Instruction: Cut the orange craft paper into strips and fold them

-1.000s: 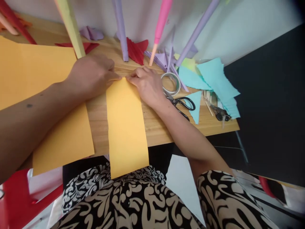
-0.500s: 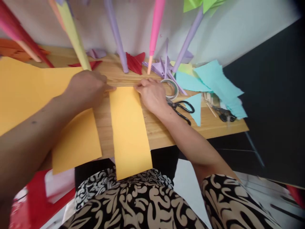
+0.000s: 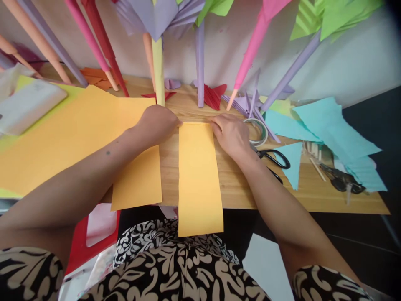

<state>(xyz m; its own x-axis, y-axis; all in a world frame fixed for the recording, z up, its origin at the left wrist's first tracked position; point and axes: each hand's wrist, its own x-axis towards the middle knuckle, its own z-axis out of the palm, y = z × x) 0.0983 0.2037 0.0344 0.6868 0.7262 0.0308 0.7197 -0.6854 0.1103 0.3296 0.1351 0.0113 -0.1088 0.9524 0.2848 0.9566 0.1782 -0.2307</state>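
Note:
A long orange paper strip (image 3: 198, 175) lies across the wooden table (image 3: 238, 188) and hangs over its near edge onto my lap. My left hand (image 3: 158, 123) pinches the strip's far left corner, fingers curled. My right hand (image 3: 230, 133) pinches the far right corner the same way. Under my left forearm lies a large orange sheet (image 3: 69, 138), also overhanging the near edge.
A tape roll (image 3: 259, 129) and black scissors (image 3: 274, 159) lie just right of my right hand. Turquoise paper pieces (image 3: 328, 129) cover the right side. Rolled paper stems (image 3: 200, 62) with folded tops lean on the wall behind. A white box (image 3: 28, 104) sits far left.
My hands have slid apart from the middle of the strip's far edge out to its two corners. The camera has tilted up, showing more of the wall and the stems.

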